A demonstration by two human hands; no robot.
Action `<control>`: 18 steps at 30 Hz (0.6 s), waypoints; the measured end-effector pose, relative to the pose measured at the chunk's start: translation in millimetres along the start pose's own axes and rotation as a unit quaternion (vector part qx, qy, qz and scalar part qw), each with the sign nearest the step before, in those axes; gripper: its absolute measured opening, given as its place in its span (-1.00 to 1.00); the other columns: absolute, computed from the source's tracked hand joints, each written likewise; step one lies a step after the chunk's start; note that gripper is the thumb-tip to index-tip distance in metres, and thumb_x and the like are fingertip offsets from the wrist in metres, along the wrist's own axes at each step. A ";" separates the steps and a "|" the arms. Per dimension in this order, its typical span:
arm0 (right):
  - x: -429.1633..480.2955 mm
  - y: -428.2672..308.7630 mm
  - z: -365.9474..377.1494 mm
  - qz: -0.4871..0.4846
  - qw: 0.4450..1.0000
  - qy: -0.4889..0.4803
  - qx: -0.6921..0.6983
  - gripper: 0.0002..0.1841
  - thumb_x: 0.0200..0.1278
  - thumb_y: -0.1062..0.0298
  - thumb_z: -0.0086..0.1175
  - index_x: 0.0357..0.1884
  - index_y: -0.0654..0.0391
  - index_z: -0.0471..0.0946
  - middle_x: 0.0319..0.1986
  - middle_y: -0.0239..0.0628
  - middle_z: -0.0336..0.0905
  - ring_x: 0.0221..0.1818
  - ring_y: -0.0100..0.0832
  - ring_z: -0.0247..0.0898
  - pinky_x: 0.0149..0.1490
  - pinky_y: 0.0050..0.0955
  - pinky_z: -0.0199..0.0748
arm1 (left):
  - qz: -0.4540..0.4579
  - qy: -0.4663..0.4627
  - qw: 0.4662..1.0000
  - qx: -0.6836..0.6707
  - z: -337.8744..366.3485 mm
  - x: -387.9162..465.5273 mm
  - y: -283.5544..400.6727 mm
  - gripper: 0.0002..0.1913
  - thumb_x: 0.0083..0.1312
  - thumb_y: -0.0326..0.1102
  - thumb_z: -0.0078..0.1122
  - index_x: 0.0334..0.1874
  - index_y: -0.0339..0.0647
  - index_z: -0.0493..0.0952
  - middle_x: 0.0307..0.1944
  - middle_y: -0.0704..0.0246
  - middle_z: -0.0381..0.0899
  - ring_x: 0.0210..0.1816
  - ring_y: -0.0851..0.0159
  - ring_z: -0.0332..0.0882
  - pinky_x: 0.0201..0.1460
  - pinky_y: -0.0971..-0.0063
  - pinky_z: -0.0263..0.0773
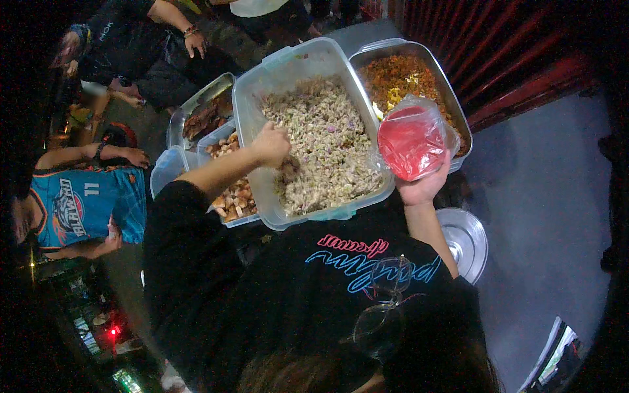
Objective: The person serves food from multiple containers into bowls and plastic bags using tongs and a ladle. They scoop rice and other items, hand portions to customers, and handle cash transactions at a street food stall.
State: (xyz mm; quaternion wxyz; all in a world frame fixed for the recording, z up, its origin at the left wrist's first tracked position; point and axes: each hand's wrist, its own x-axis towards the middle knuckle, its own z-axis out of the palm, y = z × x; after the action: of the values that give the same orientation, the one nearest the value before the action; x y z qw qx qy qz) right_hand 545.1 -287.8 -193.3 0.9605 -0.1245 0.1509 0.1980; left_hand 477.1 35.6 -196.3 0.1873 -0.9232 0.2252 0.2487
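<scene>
My left hand (271,145) is curled over the left part of a large clear plastic container (307,51) of pale chopped food mixture (329,142). Its fingers point down towards a darker patch of the food, and whether they hold anything is hidden. My right hand (422,184) holds a red dish (412,142) wrapped in a clear plastic bag from below, at the container's right side. Behind the dish stands a metal tray (459,108) of orange-brown minced food (403,73) with yellow and white bits.
Left of the big container are a smaller plastic box of browned chunks (236,201) and a metal tray with dark meat (206,118). A round metal lid (467,240) lies at right. Several people are at left, one in a blue jersey (93,206). Red metal bars (491,54) rise at upper right.
</scene>
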 end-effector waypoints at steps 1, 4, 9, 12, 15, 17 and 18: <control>0.9 0.1 -0.9 0.000 1.000 0.006 -0.002 -0.42 0.27 -0.13 -0.37 0.18 0.04 0.29 0.13 -0.20 0.31 0.18 -0.12 0.22 0.24 -0.02 0.16 | -0.051 -0.016 0.998 0.013 7.7 7.8 -11.6 -0.81 -0.12 -0.19 0.16 -0.47 -0.08 0.60 -0.41 0.47 0.54 -0.12 0.33 0.37 -0.12 0.25 0.16; 1.5 -0.9 -5.1 0.009 1.000 -0.002 0.006 -0.44 0.28 -0.11 -0.37 0.16 0.06 0.30 0.13 -0.21 0.33 0.18 -0.14 0.22 0.24 -0.03 0.16 | -0.157 -0.017 0.987 0.038 17.4 36.4 -51.5 -0.82 -0.01 -0.20 0.14 -0.42 -0.07 0.63 -0.35 0.44 0.57 -0.09 0.31 0.37 -0.05 0.24 0.16; 6.6 0.7 -10.1 0.001 1.000 -0.012 0.007 -0.44 0.28 -0.11 -0.35 0.16 0.06 0.30 0.13 -0.21 0.33 0.18 -0.14 0.23 0.24 -0.04 0.16 | -0.302 0.191 0.928 0.101 3.0 81.4 -81.1 -0.85 0.07 -0.30 0.05 -0.43 -0.06 0.63 -0.32 0.42 0.59 -0.08 0.29 0.40 -0.04 0.26 0.16; 7.5 2.2 -9.7 0.005 0.999 -0.028 0.016 -0.44 0.28 -0.12 -0.34 0.17 0.06 0.29 0.12 -0.21 0.33 0.17 -0.14 0.24 0.24 -0.05 0.16 | -0.299 0.148 0.943 -0.020 3.0 103.8 -58.0 -0.86 0.05 -0.31 0.06 -0.45 -0.05 0.64 -0.34 0.40 0.60 -0.07 0.28 0.43 -0.08 0.26 0.18; 5.0 1.9 -7.7 0.019 1.000 -0.017 0.016 -0.42 0.27 -0.14 -0.33 0.17 0.05 0.29 0.12 -0.21 0.33 0.17 -0.14 0.24 0.24 -0.05 0.17 | -0.258 0.042 0.952 -0.159 7.6 117.9 -23.2 -0.84 -0.05 -0.36 0.18 -0.38 -0.03 0.64 -0.32 0.36 0.61 -0.06 0.25 0.44 -0.12 0.09 0.20; 4.2 1.4 -5.1 0.013 1.000 0.014 -0.006 -0.39 0.24 -0.18 -0.34 0.17 0.04 0.29 0.12 -0.21 0.33 0.17 -0.14 0.23 0.24 -0.05 0.16 | -0.156 0.076 0.968 -0.181 5.2 114.6 -4.4 -0.85 -0.09 -0.32 0.19 -0.42 -0.02 0.61 -0.35 0.43 0.57 -0.04 0.22 0.40 -0.14 0.10 0.20; 4.0 1.0 -4.0 0.014 1.000 0.015 -0.010 -0.39 0.24 -0.18 -0.34 0.17 0.04 0.29 0.12 -0.21 0.33 0.17 -0.14 0.23 0.24 -0.05 0.17 | -0.103 0.113 0.977 -0.150 1.3 108.2 2.1 -0.87 -0.09 -0.30 0.19 -0.45 -0.04 0.60 -0.37 0.43 0.56 -0.05 0.24 0.40 -0.16 0.12 0.20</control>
State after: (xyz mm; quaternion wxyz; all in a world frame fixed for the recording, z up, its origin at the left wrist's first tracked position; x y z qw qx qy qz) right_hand 547.2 -286.7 -198.6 0.9541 -0.1347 0.1652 0.2106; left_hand 559.4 -0.4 -256.6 0.0442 -0.9812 0.1085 0.1535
